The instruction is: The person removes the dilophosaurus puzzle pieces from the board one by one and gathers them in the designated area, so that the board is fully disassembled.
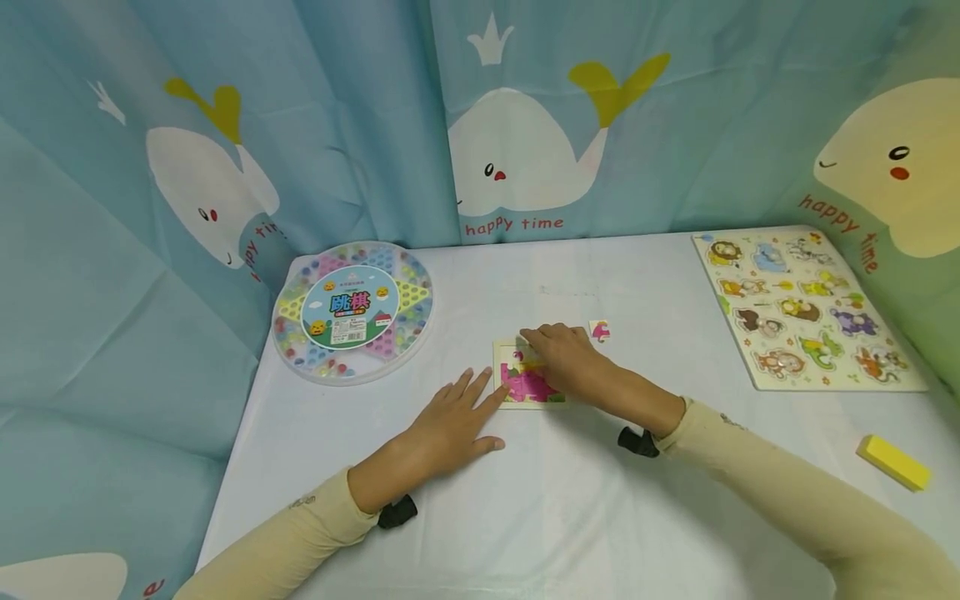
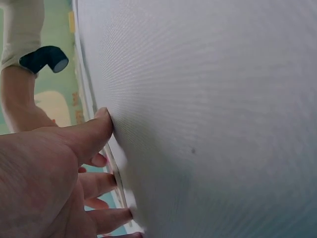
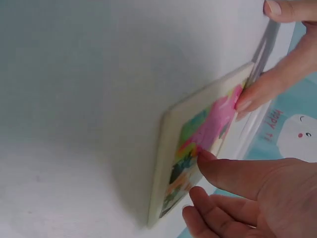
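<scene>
A small wooden frame jigsaw puzzle (image 1: 529, 406) with a pink dinosaur picture lies on the white table. My left hand (image 1: 452, 429) is spread at its left side, one fingertip reaching over the frame onto the picture. My right hand (image 1: 570, 358) lies over the puzzle's upper right part and hides it in the head view. In the right wrist view, the right thumb (image 3: 233, 173) touches the picture while the other fingers bend loosely near the frame's edge. A loose puzzle piece (image 1: 600, 331) with pink on it sits just beyond the right hand.
A round Chinese checkers box (image 1: 352, 312) stands at the back left. To the right lies an animal peg puzzle board (image 1: 810, 312), with a yellow block (image 1: 893, 462) nearer the front. A blue curtain (image 1: 375, 125) with whales hangs behind the table.
</scene>
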Demonstrator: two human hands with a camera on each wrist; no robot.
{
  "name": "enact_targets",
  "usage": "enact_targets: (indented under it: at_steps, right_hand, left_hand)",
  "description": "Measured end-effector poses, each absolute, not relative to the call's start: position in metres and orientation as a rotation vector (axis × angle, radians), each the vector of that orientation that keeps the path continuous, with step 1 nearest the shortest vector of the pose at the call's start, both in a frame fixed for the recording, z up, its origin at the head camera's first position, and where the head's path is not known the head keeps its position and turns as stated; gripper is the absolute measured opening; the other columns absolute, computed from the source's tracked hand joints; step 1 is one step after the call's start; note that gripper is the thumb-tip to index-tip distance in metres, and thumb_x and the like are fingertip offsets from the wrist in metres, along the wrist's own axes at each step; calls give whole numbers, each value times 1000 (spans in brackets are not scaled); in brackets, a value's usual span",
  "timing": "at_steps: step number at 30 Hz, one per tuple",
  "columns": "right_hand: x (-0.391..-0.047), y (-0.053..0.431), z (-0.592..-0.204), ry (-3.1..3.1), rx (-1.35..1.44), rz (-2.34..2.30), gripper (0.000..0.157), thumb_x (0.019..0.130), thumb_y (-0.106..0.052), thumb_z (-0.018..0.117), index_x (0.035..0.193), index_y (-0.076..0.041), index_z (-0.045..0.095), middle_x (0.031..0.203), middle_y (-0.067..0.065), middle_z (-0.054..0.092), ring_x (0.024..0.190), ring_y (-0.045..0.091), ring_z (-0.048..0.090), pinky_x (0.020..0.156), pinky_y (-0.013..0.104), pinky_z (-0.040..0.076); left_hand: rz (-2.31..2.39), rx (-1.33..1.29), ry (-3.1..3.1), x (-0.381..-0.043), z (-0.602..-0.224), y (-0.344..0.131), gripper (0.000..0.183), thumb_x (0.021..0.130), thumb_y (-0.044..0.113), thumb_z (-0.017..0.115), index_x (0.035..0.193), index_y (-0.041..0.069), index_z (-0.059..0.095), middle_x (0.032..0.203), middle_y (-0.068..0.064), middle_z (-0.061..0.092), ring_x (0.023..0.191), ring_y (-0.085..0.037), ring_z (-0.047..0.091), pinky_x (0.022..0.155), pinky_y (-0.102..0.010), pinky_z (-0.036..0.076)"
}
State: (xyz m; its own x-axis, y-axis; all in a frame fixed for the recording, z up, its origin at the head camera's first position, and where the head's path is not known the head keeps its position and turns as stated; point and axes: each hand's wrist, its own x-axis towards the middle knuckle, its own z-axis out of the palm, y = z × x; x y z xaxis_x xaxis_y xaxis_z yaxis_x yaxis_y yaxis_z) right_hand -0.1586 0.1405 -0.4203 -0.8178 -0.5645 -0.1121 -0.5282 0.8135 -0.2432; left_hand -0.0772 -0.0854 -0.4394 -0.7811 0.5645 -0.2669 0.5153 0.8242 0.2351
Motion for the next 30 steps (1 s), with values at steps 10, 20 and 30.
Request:
enact_targets:
  at_steps: [10,20,30]
  right_hand:
    - [-168,138,-416,2717,-782,-182,70,95,-16,80,157,-5,48,145,19,58,135,39,51,112,66,37]
    - [-157,139,-421,2786,-831,-268,55,93,-10,79,144,-7,60,137,15,63,131,38,55,110,67,36]
    - [-147,138,-421,2897,-873,-148,60,92,-8,81,148,-4,58,134,16,70,128,38,61,109,63,39]
  left_hand:
    - [239,812,2677,-77,-440,-86,76,107,54,55,169,19,29,176,-15,20,161,-41,20,127,-55,28]
    - [212,831,2706,-76,-441,-87,76,106,55,56,168,19,31,175,-15,23,160,-41,23,126,-55,30]
    - [227,848,2714,-76,-443,-87,75,106,54,56,167,17,32,174,-16,24,159,-43,25,124,-55,33]
